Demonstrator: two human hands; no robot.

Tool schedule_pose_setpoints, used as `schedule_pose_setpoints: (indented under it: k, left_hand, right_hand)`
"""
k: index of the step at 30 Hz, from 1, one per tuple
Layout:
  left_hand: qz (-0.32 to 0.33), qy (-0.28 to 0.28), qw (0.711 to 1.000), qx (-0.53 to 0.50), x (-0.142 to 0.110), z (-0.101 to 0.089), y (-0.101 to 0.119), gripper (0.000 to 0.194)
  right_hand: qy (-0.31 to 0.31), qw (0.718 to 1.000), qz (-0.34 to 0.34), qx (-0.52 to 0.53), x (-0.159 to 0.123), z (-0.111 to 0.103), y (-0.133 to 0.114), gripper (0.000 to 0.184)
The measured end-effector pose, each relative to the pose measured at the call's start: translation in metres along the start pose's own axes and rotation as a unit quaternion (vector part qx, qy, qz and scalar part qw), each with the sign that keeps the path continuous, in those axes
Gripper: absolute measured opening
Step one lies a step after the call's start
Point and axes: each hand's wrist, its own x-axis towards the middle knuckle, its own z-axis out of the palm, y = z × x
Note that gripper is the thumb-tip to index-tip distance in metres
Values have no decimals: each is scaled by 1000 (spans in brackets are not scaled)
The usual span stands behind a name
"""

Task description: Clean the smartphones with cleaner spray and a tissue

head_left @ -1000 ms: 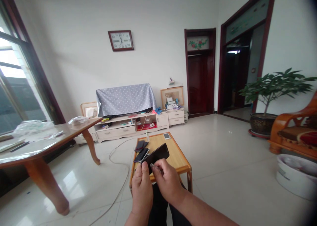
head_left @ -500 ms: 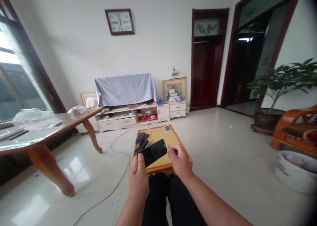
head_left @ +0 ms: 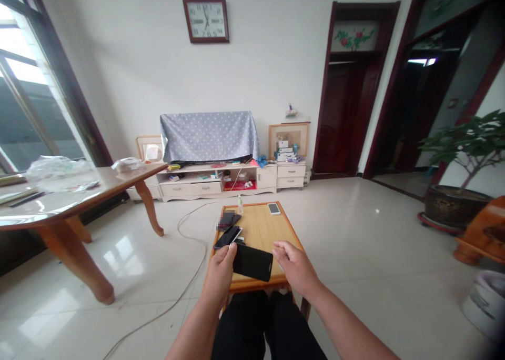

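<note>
My left hand (head_left: 221,268) grips a black phone (head_left: 252,262) by its left end, holding it flat and screen-up over the near edge of a small wooden table (head_left: 260,231). My right hand (head_left: 294,265) hovers just right of the phone, fingers loosely curled; whether it pinches anything small I cannot tell. More dark phones (head_left: 228,228) lie stacked on the table's left side. A white phone (head_left: 273,208) lies at its far right corner, and a small bottle (head_left: 240,206) stands at the far edge.
A big wooden table (head_left: 79,202) with plastic bags stands at the left. A cable (head_left: 185,276) trails over the tiled floor. A TV cabinet (head_left: 213,178) is against the far wall. A potted plant (head_left: 461,191) and a white basin (head_left: 485,302) are at the right.
The black phone has dropped from a tilted, raised pose to flat over the table edge. My right hand came off it and moved right. The view has panned slightly.
</note>
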Motion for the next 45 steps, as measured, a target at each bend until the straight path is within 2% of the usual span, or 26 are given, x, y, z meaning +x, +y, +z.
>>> schedule_pose_setpoints:
  k: [3, 6, 9, 12, 15, 20, 26, 27, 29, 31, 34, 37, 41, 45]
  left_hand:
    - [-48, -67, 996, 20, 21, 2, -13, 53]
    - [-62, -93, 993, 49, 42, 5, -31, 54]
    - [-73, -101, 989, 75, 60, 12, -51, 55]
    - [-76, -115, 985, 100, 77, 23, -68, 57]
    - [-62, -120, 982, 130, 95, 36, -84, 60]
    - [7, -82, 978, 194, 119, 57, -116, 60]
    - [93, -117, 954, 258, 112, 69, -170, 43]
    - [105, -128, 948, 271, 110, 70, -180, 40]
    - [153, -141, 912, 352, 108, 71, -196, 39]
    - [170, -142, 881, 417, 109, 73, -208, 37]
    - [195, -153, 846, 472, 112, 76, -217, 36]
    - [204, -166, 824, 502, 118, 78, -222, 33]
    - [193, -175, 812, 522, 125, 82, -231, 34]
    - [144, -189, 807, 541, 132, 87, -234, 34]
  right_hand:
    - [-83, 995, 50, 27, 11, 5, 13, 34]
    - [-161, 972, 149, 82, 18, 11, 32, 41]
    - [-196, 941, 225, 159, 24, 15, 50, 44]
    - [-211, 919, 256, 213, 30, 18, 67, 41]
    - [-183, 900, 280, 279, 39, 19, 83, 39]
    - [-89, 871, 325, 359, 62, 17, 122, 40]
    - [1, 874, 342, 345, 109, 11, 170, 37]
    - [14, 876, 344, 339, 119, 11, 177, 36]
    - [43, 878, 349, 325, 141, 13, 189, 34]
    - [73, 878, 357, 311, 164, 17, 202, 32]
    - [110, 873, 374, 293, 199, 25, 220, 27]
    - [133, 865, 396, 277, 233, 33, 238, 20]
    - [153, 856, 420, 260, 276, 38, 260, 34]
    - [170, 852, 430, 245, 311, 39, 280, 37]
